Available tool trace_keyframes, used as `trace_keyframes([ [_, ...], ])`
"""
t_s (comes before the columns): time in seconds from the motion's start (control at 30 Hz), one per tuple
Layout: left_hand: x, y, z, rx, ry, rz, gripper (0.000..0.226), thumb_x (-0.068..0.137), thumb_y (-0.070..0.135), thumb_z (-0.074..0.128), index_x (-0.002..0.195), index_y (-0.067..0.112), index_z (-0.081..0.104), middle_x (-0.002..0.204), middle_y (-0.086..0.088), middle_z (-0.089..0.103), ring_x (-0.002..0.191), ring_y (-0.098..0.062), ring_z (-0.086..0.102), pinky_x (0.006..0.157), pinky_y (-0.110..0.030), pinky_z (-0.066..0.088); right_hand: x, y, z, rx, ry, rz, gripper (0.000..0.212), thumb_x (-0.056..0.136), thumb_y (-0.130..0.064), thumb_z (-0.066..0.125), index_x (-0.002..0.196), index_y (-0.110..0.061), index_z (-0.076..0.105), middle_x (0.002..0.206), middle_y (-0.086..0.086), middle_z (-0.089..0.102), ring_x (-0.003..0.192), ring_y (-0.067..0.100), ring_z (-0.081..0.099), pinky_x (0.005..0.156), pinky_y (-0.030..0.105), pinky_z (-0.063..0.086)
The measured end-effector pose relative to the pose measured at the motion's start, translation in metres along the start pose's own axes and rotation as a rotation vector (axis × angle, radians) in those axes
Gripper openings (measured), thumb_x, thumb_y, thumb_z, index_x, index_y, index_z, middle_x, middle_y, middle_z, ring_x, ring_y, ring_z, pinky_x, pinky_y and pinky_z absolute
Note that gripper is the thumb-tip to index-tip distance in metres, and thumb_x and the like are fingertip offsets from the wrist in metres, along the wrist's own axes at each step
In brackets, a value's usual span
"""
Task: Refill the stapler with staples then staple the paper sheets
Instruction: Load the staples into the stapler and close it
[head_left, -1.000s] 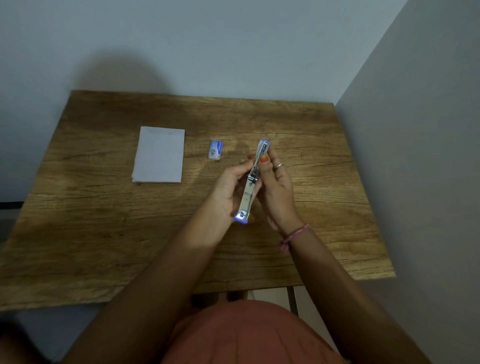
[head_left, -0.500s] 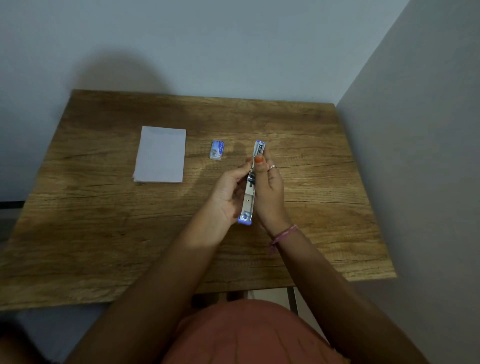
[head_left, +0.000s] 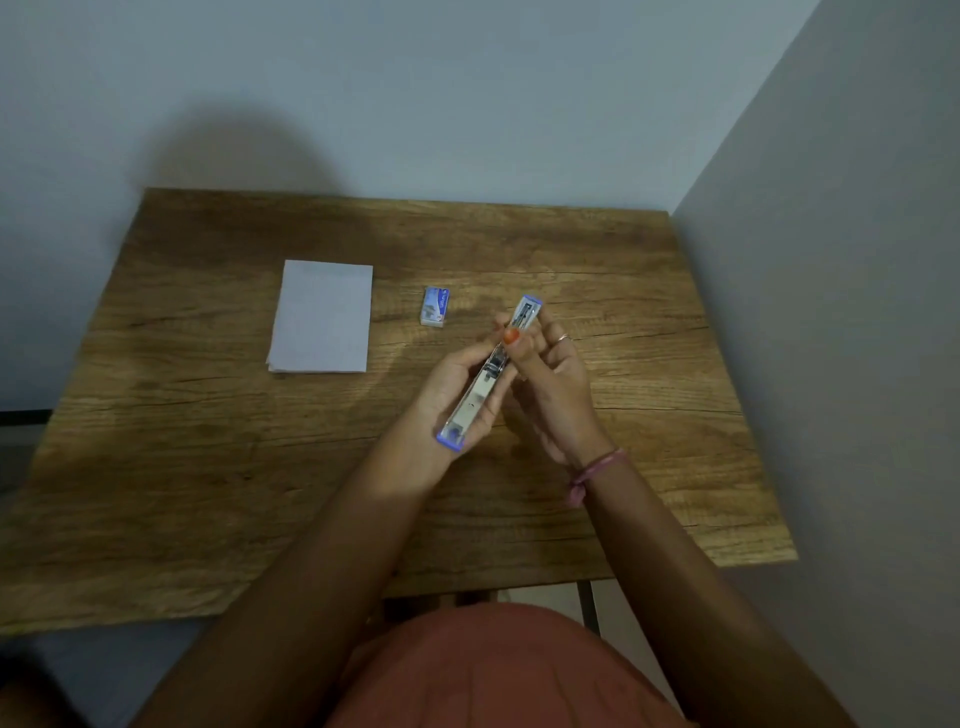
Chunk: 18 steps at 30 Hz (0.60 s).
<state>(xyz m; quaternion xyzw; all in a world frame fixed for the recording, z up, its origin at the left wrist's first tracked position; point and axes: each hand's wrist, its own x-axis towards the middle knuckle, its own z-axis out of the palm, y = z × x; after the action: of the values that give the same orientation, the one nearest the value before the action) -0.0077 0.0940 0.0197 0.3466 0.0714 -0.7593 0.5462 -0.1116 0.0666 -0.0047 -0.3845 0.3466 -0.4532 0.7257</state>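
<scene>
- Print on the staple box (head_left: 434, 306) is too small to read.
- The stapler (head_left: 488, 371) middle is hidden by fingers (head_left: 511, 338); staples inside cannot be made out.

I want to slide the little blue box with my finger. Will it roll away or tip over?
Probably neither. The little blue box lies flat on its broad face on the wooden table, so it should slide rather than roll. It looks small and likely light, so even a gentle poke may send it skidding or spinning. If it is cardboard, as it appears, a hard squeeze could dent it.
</scene>
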Motion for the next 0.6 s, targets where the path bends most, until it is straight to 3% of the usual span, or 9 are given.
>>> trace_keyframes([
  [0.13, -0.004, 0.000, -0.003, -0.016, -0.013, -0.026, 0.025, 0.097, 0.009, 0.049, 0.109, -0.010, 0.060, 0.094, -0.021, 0.071, 0.067, -0.020, 0.073, 0.054, -0.020, 0.058, 0.004, -0.003, -0.004, 0.005, -0.006, -0.029, 0.080, 0.083, 0.007, 0.062, 0.148, -0.012, 0.021, 0.116, 0.004, 0.067, 0.102, 0.019, 0.068, 0.085, 0.032, 0.056],
  [0.23, -0.006, -0.001, -0.003, -0.059, -0.053, 0.003, 0.026, 0.097, 0.006, 0.046, 0.110, -0.014, 0.057, 0.114, -0.026, 0.064, 0.097, -0.026, 0.068, 0.071, -0.027, 0.060, 0.007, -0.003, -0.006, 0.004, -0.022, -0.062, 0.071, 0.083, 0.005, 0.064, 0.143, -0.013, 0.031, 0.106, 0.001, 0.069, 0.099, 0.022, 0.069, 0.084, 0.034, 0.056],
  [0.3, -0.007, -0.002, -0.009, -0.122, -0.058, 0.002, 0.029, 0.098, 0.001, 0.040, 0.115, -0.019, 0.050, 0.114, -0.031, 0.061, 0.110, -0.032, 0.060, 0.077, -0.034, 0.057, 0.007, -0.004, -0.006, 0.025, -0.008, -0.073, 0.066, 0.080, 0.000, 0.066, 0.138, -0.016, 0.037, 0.106, 0.002, 0.069, 0.099, 0.024, 0.070, 0.079, 0.032, 0.057],
  [0.43, -0.013, 0.000, -0.029, -0.223, -0.132, -0.056, 0.034, 0.088, -0.004, 0.037, 0.113, -0.024, 0.049, 0.104, -0.040, 0.062, 0.096, -0.039, 0.067, 0.082, -0.037, 0.055, 0.007, -0.009, -0.004, 0.102, 0.064, -0.083, 0.069, 0.078, -0.005, 0.072, 0.136, -0.013, 0.036, 0.113, 0.010, 0.063, 0.096, 0.023, 0.071, 0.068, 0.028, 0.058],
  [0.5, -0.014, -0.003, -0.037, -0.073, -0.103, 0.017, 0.032, 0.091, -0.007, 0.040, 0.120, -0.014, 0.052, 0.109, -0.031, 0.066, 0.095, -0.033, 0.070, 0.083, -0.034, 0.057, 0.008, -0.011, -0.003, 0.154, 0.100, -0.067, 0.066, 0.082, -0.001, 0.067, 0.137, -0.013, 0.034, 0.118, 0.012, 0.060, 0.095, 0.021, 0.071, 0.064, 0.026, 0.058],
  [0.6, -0.015, -0.020, -0.046, 0.344, 0.003, 0.278, 0.041, 0.088, -0.013, 0.051, 0.124, 0.006, 0.055, 0.122, -0.013, 0.066, 0.101, -0.019, 0.069, 0.083, -0.027, 0.057, 0.009, -0.011, -0.001, 0.182, 0.127, -0.035, 0.060, 0.089, 0.002, 0.059, 0.139, -0.014, 0.030, 0.114, 0.008, 0.063, 0.096, 0.019, 0.070, 0.062, 0.020, 0.056],
])
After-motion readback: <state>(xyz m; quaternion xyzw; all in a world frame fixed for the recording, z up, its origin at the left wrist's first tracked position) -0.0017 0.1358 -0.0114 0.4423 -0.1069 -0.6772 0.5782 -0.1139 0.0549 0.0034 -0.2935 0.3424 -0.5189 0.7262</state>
